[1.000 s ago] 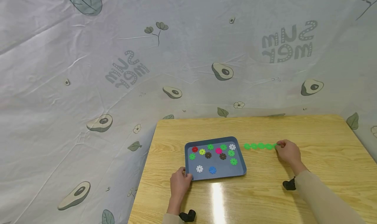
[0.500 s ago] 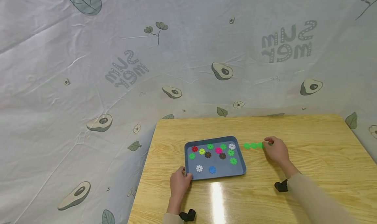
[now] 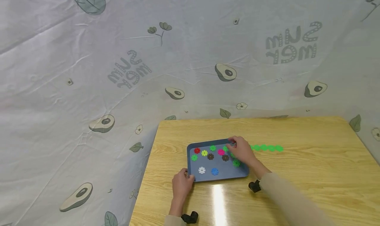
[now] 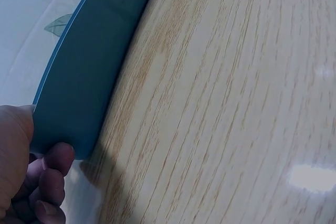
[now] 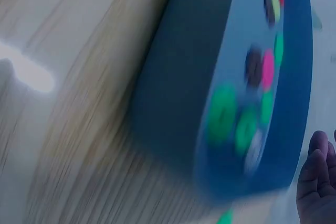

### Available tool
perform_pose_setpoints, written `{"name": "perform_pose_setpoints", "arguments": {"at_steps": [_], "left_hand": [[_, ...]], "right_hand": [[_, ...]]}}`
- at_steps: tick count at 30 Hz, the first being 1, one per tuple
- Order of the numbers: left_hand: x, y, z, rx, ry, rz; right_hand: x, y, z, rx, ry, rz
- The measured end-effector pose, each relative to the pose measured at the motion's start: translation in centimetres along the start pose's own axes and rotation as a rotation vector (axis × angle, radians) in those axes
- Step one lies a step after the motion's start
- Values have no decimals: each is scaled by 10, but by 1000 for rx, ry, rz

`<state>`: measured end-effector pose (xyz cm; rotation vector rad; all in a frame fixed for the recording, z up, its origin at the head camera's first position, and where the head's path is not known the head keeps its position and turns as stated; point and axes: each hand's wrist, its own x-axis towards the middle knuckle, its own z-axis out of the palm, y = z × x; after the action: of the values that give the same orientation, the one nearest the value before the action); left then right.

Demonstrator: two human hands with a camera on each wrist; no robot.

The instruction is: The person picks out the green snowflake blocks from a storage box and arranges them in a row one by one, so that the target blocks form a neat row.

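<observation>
Now the left hand (image 3: 181,184) pinched the near left corner of the grey-blue tray (image 3: 231,174) between thumb and fingers, just as before. The right hand (image 3: 241,151) hovered over the tray's far right part, thumb and forefinger parted; a second earlier it had been pinching the far end of the green chain (image 3: 264,147). That chain of notched discs lay released on the bench (image 3: 311,156), just right of the tray, its nearest end partly behind the wrist.

Inside the tray, along the far half, lay a red disc (image 3: 197,150), a yellow disc (image 3: 204,153), a pink disc (image 3: 221,152), two brown discs (image 3: 210,156) and several green discs (image 3: 236,163). Nearer sat a white disc (image 3: 202,170) and a blue disc (image 3: 215,171). Another white one, by the far right corner, showed blurred in the right wrist view.
</observation>
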<state>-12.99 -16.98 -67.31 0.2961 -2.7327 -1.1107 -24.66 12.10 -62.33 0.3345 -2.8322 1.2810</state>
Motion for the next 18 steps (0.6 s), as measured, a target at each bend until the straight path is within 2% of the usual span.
{"name": "perform_pose_setpoints", "arguments": {"at_steps": [3,8,10,14,18], "left_hand": [[-1,-1,0,-8,-3,0],[-1,0,-1,-13,-3,2],[-1,1,-2,-9,-6,-3],[0,0,-2,-2,-8,-6],[1,-1,-1,10,-9,-5]], "right_hand": [[4,-18,24,1,-31,-31],[6,-43,60,-5,-92,-35],[7,-50,74,-12,-125,-38],[9,-60,98,-18,-160,-101],[10,-67,115,-13,-167,-147]]}}
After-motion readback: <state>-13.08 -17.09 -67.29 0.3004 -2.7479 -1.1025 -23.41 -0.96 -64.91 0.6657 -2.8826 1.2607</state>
